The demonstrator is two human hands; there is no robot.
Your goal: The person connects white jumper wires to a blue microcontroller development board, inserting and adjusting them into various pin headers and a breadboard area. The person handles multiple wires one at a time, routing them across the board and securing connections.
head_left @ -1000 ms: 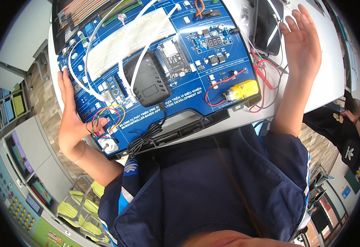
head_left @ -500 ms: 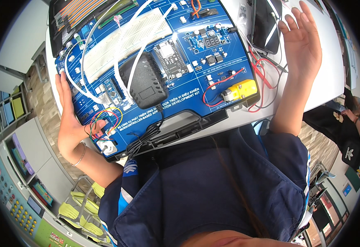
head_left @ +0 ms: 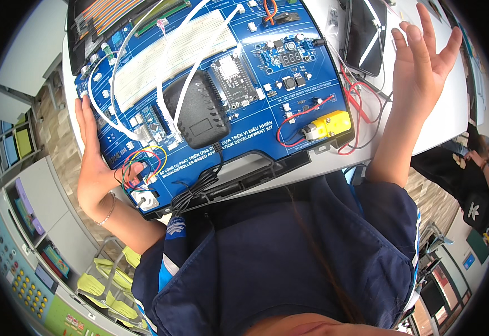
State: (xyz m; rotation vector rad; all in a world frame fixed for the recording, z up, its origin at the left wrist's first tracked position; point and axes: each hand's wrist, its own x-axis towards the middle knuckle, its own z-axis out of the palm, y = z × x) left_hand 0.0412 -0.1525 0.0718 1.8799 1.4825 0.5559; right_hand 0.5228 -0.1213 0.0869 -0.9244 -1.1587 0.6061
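A blue electronics training kit in a black case (head_left: pixel 244 130) lies in front of me. Along its left edge rests my left hand (head_left: pixel 94 173), fingers stretched out straight and thumb over the board near a bundle of thin coloured wires (head_left: pixel 154 162) and a small white motor (head_left: pixel 144 200). To the right of the kit my right hand (head_left: pixel 423 70) is raised, empty, with its fingers spread. A black power adapter (head_left: pixel 200 115) with a coiled cable lies on the board, beside a white breadboard (head_left: pixel 172 59). At the kit's right corner sits a yellow gear motor (head_left: pixel 333 124).
A black smartphone (head_left: pixel 365 36) lies on the white table (head_left: pixel 443 115) beyond the kit's right side. Red and black test leads (head_left: pixel 362 106) curl next to it. Green chairs (head_left: pixel 107 285) and shelves stand at left; another person (head_left: pixel 471 173) is at the right.
My right hand has shifted slightly right and turned, and its fingers have spread further apart. The left hand stays at the kit's edge.
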